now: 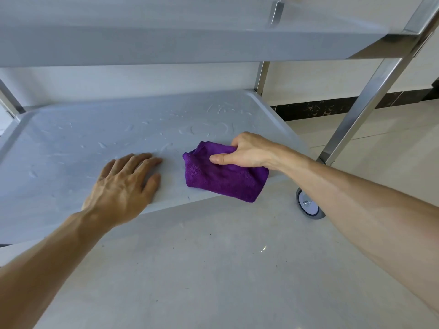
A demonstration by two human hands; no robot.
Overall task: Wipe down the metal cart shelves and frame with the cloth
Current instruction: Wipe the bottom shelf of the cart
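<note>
A folded purple cloth [223, 178] lies on the lower shelf [71, 143] of the metal cart, near its front right corner and slightly over the front edge. My right hand [247, 150] grips the cloth's far side and presses it on the shelf. My left hand [123, 184] rests flat on the shelf's front part, fingers apart, a short way left of the cloth. Wet streaks and droplets show on the shelf behind the cloth. The upper shelf [166, 43] hangs above.
A steel frame leg [363, 103] slants down at the right, with a grey caster wheel [308, 205] below it. A rear post [261, 77] stands behind the shelf. Pale tiled floor [213, 269] lies below, and a dark skirting strip [320, 108] runs along the wall.
</note>
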